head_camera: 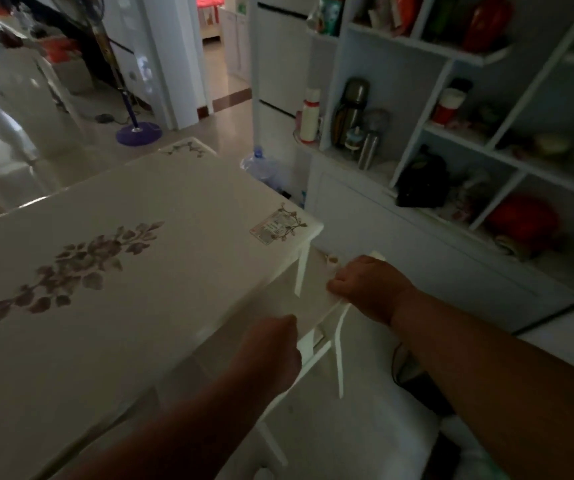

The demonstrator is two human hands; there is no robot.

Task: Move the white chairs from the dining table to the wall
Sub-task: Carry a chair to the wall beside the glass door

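Note:
A white chair stands tucked against the near right side of the dining table, a white top printed with dark flowers. Only the chair's top rail and thin back slats show; its seat is hidden under the table and behind my arms. My right hand is closed over the far end of the chair's top rail. My left hand is curled around the rail's near end, close to the table's edge. The frame is blurred.
A white shelf unit with flasks, jars and red items lines the wall on the right, close behind the chair. A fan's purple base stands on the glossy floor beyond the table. A blue-capped water bottle sits by the table's far corner.

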